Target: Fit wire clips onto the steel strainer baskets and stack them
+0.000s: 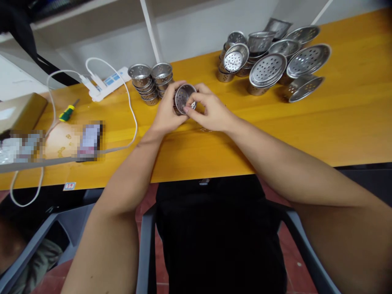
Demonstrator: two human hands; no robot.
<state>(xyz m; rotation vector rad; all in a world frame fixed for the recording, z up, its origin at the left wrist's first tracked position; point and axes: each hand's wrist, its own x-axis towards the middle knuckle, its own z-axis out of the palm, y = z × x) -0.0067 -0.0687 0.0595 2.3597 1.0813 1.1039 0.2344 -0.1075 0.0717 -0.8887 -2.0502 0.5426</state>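
A small perforated metal cup (181, 98) is tilted so that its open mouth faces me. My left hand (167, 110) is wrapped around its left side and underside. At the right of the mouth, my right hand (210, 107) has its thumb and fingers drawn together over the rim. Whatever is pinched there, if anything, is too small to make out. Just left of the held cup, two stacks of similar perforated cups (141, 75) stand on the yellow table (202, 159), one partly behind my left hand.
More perforated metal cups and strainers (268, 69) crowd the back right. To the left are a white power strip (110, 85) with a looping cable, a screwdriver (67, 113), a phone (89, 141) and a cardboard box (26, 112). Someone's leg (12, 245) shows at lower left.
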